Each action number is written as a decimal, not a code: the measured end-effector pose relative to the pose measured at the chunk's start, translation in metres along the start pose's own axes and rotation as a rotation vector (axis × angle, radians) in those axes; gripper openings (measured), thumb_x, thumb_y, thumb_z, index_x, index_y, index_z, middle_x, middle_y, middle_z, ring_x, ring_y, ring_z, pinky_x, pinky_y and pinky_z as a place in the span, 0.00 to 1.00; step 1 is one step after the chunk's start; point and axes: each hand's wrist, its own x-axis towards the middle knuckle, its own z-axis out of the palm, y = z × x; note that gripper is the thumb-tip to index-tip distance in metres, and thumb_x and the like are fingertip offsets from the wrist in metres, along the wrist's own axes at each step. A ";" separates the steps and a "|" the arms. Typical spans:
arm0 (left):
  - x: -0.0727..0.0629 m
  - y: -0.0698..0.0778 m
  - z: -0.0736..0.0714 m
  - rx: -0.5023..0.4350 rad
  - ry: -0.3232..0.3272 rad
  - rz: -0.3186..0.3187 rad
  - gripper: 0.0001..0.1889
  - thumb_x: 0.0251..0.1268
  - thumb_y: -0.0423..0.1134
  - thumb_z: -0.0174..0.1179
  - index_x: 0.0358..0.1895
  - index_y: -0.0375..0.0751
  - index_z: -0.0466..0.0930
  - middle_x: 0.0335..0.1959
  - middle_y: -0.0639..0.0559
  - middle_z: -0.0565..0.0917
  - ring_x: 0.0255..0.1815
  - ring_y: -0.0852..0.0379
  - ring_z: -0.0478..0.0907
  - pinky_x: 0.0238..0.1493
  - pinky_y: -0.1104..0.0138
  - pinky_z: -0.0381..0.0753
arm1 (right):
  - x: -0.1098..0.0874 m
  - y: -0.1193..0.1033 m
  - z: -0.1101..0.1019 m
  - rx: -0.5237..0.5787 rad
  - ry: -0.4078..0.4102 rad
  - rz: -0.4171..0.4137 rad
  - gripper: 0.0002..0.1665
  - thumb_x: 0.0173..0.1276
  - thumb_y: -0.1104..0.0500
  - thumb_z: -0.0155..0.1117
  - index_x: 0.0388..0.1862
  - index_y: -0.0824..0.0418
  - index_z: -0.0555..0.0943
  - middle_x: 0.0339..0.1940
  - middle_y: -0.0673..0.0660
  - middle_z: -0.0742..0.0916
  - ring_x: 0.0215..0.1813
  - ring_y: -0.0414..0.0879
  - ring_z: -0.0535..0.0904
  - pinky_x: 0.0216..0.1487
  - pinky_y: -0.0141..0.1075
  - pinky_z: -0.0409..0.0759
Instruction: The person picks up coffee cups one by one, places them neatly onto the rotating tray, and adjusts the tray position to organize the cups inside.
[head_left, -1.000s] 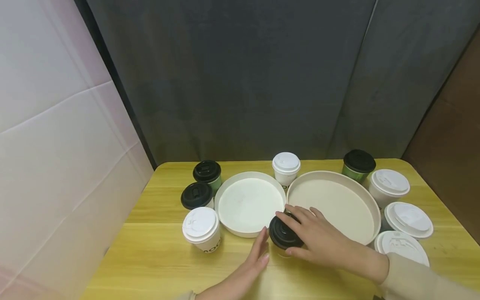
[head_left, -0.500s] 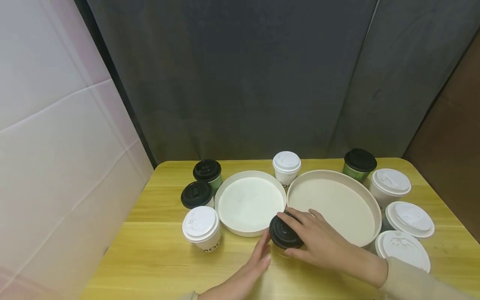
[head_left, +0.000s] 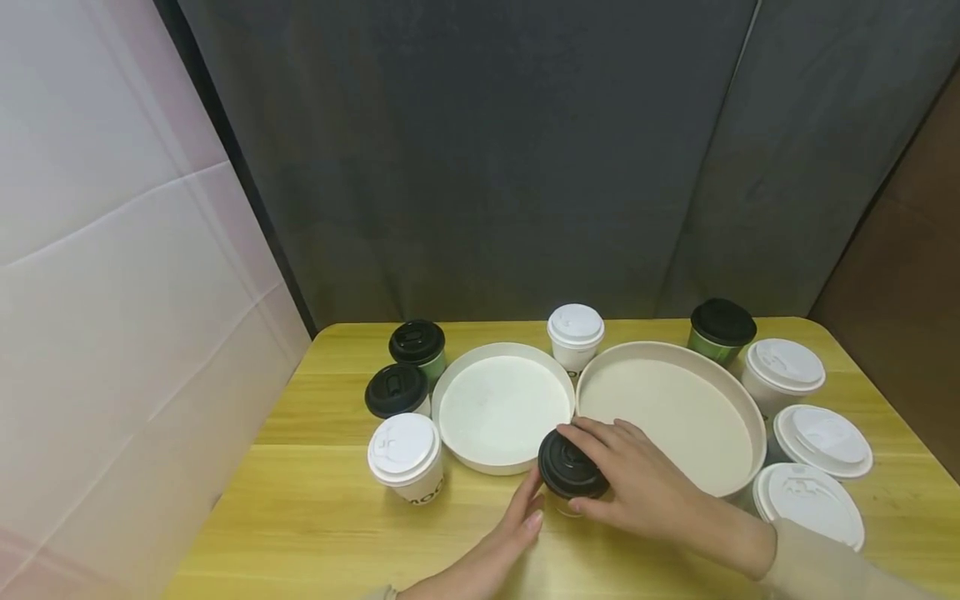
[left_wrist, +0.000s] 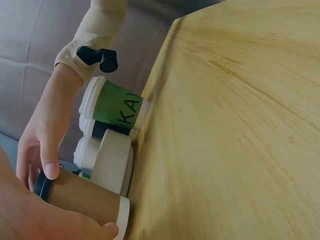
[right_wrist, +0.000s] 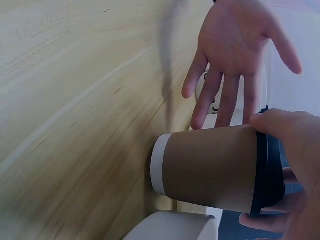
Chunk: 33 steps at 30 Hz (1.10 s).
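Right hand grips brown paper cup by round black plastic lid, lower centre of head view; left hand straight-fingered beside cup.

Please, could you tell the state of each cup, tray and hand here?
Brown-sleeved cup: upright, black lid on, gripped at the lid.
Right hand: fingers curled around that lid.
Left hand: fingers straight, beside that cup.
Three other black-lidded cups: upright, closed.
Five white-lidded cups: upright, closed.
White round tray: flat, open side up.
Beige round tray: flat, open side up.
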 end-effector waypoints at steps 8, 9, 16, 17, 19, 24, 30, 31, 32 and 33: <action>-0.005 0.007 0.000 0.005 -0.001 0.001 0.35 0.79 0.59 0.27 0.80 0.57 0.27 0.83 0.44 0.34 0.82 0.33 0.42 0.72 0.30 0.51 | 0.000 -0.002 -0.004 -0.014 0.046 -0.022 0.50 0.51 0.37 0.76 0.71 0.52 0.70 0.65 0.57 0.81 0.64 0.52 0.78 0.67 0.54 0.74; -0.005 0.008 0.000 0.009 -0.001 0.001 0.35 0.79 0.59 0.27 0.80 0.57 0.27 0.83 0.44 0.34 0.82 0.33 0.42 0.72 0.29 0.51 | 0.000 -0.002 -0.005 -0.016 0.051 -0.025 0.50 0.51 0.36 0.76 0.71 0.52 0.70 0.65 0.57 0.81 0.64 0.52 0.79 0.66 0.54 0.75; -0.011 0.015 -0.002 0.033 0.004 0.038 0.34 0.79 0.58 0.27 0.80 0.58 0.27 0.83 0.46 0.35 0.82 0.35 0.43 0.74 0.33 0.52 | 0.002 -0.005 -0.012 -0.014 0.084 -0.037 0.51 0.49 0.36 0.77 0.70 0.52 0.71 0.64 0.56 0.82 0.63 0.51 0.79 0.66 0.54 0.75; -0.012 0.016 -0.002 0.032 0.004 0.040 0.33 0.79 0.58 0.27 0.80 0.59 0.28 0.83 0.47 0.35 0.82 0.35 0.43 0.74 0.33 0.52 | 0.003 -0.006 -0.013 -0.012 0.090 -0.039 0.51 0.49 0.36 0.77 0.70 0.52 0.71 0.64 0.56 0.82 0.63 0.52 0.79 0.66 0.54 0.76; -0.013 0.018 -0.002 0.030 0.002 0.044 0.33 0.79 0.58 0.27 0.80 0.60 0.27 0.83 0.48 0.35 0.82 0.36 0.43 0.75 0.33 0.52 | 0.003 -0.007 -0.015 -0.011 0.104 -0.045 0.51 0.49 0.37 0.77 0.70 0.52 0.71 0.64 0.56 0.82 0.63 0.52 0.79 0.66 0.55 0.76; -0.015 0.023 -0.004 0.049 0.014 0.042 0.33 0.79 0.59 0.27 0.79 0.65 0.27 0.83 0.51 0.35 0.83 0.39 0.43 0.75 0.35 0.54 | 0.006 -0.009 -0.019 -0.016 0.145 -0.062 0.50 0.49 0.37 0.77 0.69 0.52 0.72 0.64 0.56 0.82 0.62 0.52 0.80 0.65 0.52 0.77; -0.017 0.029 -0.006 0.069 0.048 0.052 0.32 0.79 0.59 0.27 0.79 0.68 0.27 0.83 0.51 0.36 0.83 0.40 0.44 0.74 0.35 0.55 | 0.011 -0.013 -0.021 -0.008 0.186 -0.072 0.48 0.49 0.39 0.78 0.68 0.53 0.73 0.65 0.58 0.81 0.60 0.54 0.80 0.62 0.50 0.79; -0.017 0.030 -0.007 0.071 0.054 0.062 0.32 0.79 0.58 0.28 0.79 0.68 0.27 0.83 0.51 0.36 0.83 0.40 0.44 0.74 0.35 0.55 | 0.012 -0.014 -0.021 -0.002 0.193 -0.071 0.48 0.49 0.39 0.78 0.68 0.53 0.73 0.65 0.58 0.81 0.60 0.54 0.80 0.62 0.50 0.79; -0.017 0.030 -0.007 0.075 0.060 0.073 0.32 0.79 0.58 0.28 0.79 0.68 0.27 0.83 0.51 0.36 0.83 0.40 0.44 0.74 0.35 0.55 | 0.013 -0.015 -0.021 -0.001 0.200 -0.070 0.48 0.50 0.39 0.78 0.68 0.53 0.73 0.65 0.58 0.81 0.61 0.54 0.80 0.62 0.50 0.79; -0.017 0.031 -0.008 0.077 0.066 0.084 0.31 0.79 0.57 0.28 0.79 0.68 0.27 0.83 0.50 0.37 0.83 0.39 0.44 0.74 0.35 0.55 | 0.014 -0.016 -0.022 0.002 0.205 -0.067 0.48 0.50 0.39 0.78 0.69 0.52 0.73 0.65 0.58 0.81 0.61 0.55 0.80 0.62 0.50 0.79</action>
